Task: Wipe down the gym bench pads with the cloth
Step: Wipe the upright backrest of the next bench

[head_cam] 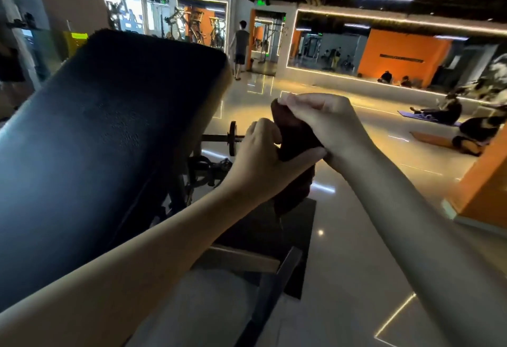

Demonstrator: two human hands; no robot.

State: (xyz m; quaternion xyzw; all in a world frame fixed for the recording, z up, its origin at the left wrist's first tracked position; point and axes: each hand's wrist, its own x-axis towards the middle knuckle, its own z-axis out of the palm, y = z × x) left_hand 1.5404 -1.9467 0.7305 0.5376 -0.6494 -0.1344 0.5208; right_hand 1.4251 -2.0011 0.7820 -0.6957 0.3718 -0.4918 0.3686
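Note:
A large black padded bench back (pixel 109 138) fills the left half of the view, tilted upward. To its right, in the air, both my hands hold a dark brown cloth (pixel 295 138). My left hand (pixel 258 163) grips the cloth from below, thumb across its lower part. My right hand (pixel 321 124) pinches the cloth's upper edge between fingers and thumb. A fold of the cloth hangs down below the hands. Neither hand nor cloth touches the pad.
The bench's metal frame and a small weight plate on a bar (pixel 232 138) sit behind the pad. A black floor mat (pixel 299 226) lies below my hands. A person (pixel 241 47) walks away at the back; others sit on mats (pixel 444 112) at right. Shiny floor beyond.

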